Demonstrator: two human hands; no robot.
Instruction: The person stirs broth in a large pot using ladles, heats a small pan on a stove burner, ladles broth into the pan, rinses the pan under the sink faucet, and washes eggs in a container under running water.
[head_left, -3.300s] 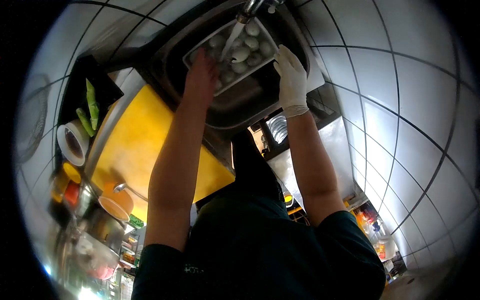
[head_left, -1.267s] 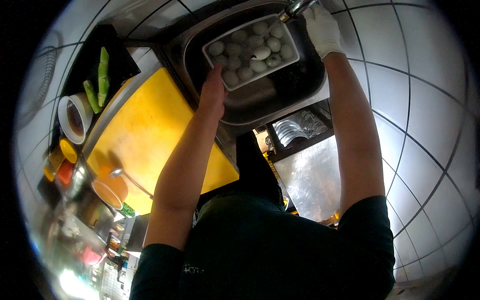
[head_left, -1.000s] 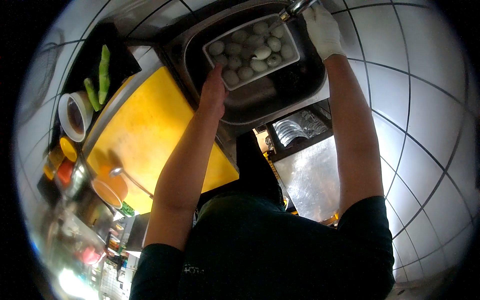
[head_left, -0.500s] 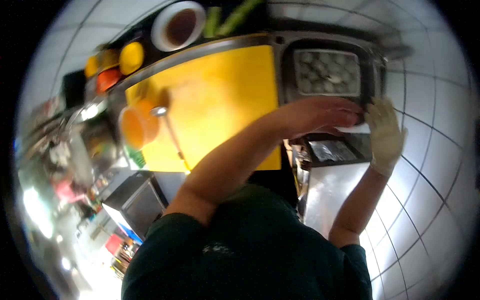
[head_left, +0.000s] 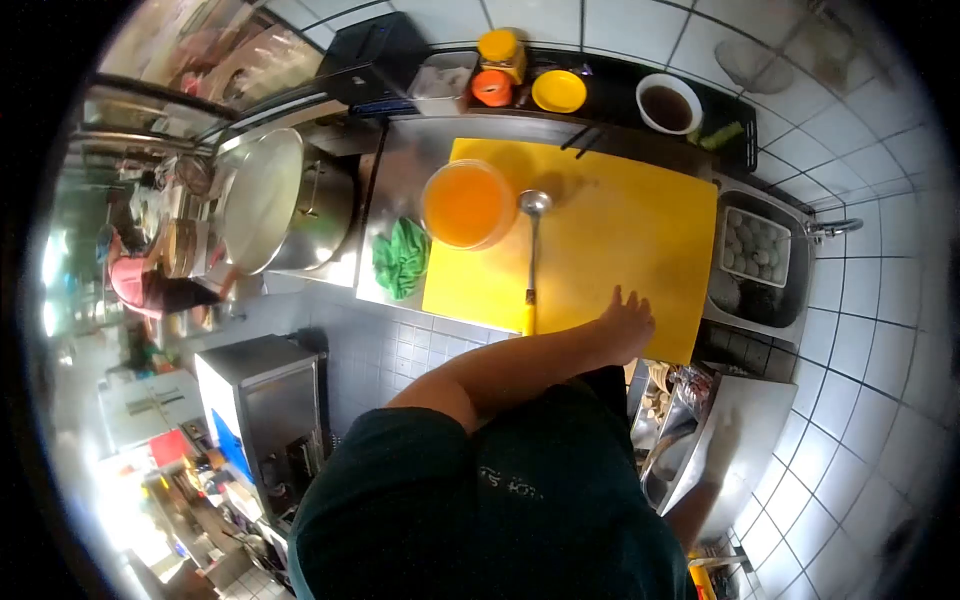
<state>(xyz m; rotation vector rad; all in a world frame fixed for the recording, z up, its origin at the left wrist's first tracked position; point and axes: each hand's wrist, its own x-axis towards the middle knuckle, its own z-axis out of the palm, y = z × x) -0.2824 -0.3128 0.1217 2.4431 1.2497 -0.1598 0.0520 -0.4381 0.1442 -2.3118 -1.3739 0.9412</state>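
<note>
My bare left hand [head_left: 628, 326] is over the near right part of the yellow cutting board [head_left: 640, 230], fingers spread and holding nothing. On the board lie a ladle [head_left: 534, 245] with a yellow handle end and a clear tub of orange liquid [head_left: 467, 205]. My right hand [head_left: 728, 432], in a pale glove, is low on the right against the steel panel [head_left: 755, 425] of an open compartment under the counter. It is blurred, and its fingers cannot be made out. Beside the panel are packed items [head_left: 660, 395] and a round metal bowl [head_left: 668, 462].
A white basket of eggs [head_left: 753, 247] sits in the sink [head_left: 770, 310] under a faucet [head_left: 835, 228]. A bowl of dark liquid [head_left: 668, 105] and yellow-lidded jars [head_left: 500, 50] line the back ledge. Left are a green cloth [head_left: 401, 260], a large pot [head_left: 325, 210] and a co-worker [head_left: 150, 280].
The view has swung left. My left hand has moved back from near the sink to over the board, and my gloved right hand has dropped to the panel under the counter.
</note>
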